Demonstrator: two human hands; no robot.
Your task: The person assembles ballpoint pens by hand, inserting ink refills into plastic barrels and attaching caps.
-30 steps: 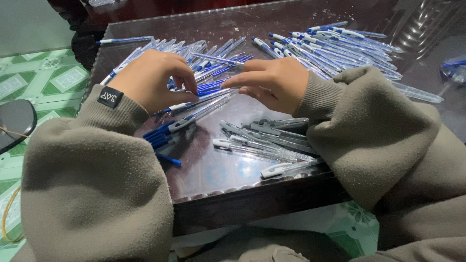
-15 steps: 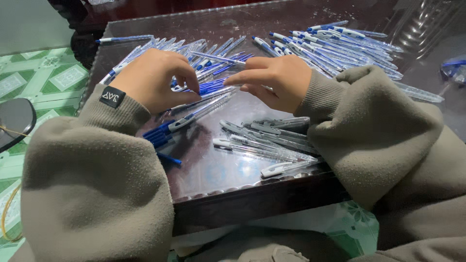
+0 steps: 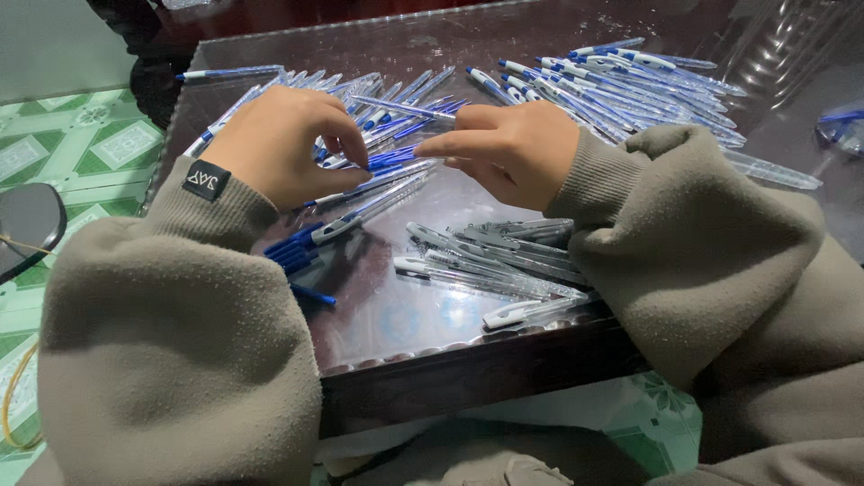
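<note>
Little has shifted since the earlier frames: both hands stay over the same heap. Dark glossy worktop [image 3: 396,310] stands on a green patterned floor [image 3: 99,148]. Blue-and-clear pens [image 3: 630,85] lie fanned behind, clear barrels [image 3: 504,261] near the front edge. Left hand [image 3: 270,144] and right hand [image 3: 513,148] curl their fingers on blue pen parts [image 3: 391,160] between them, seemingly mid-assembly; next, presumably aligning the pieces.

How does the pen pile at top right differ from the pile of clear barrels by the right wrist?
The top-right pens show blue parts; the clear barrels look colourless, with grey-white ends. The pens lie at the table's far side, the barrels near its front edge. The pens are more numerous. Both piles lie flat on the glossy table, untouched by either hand.
</note>
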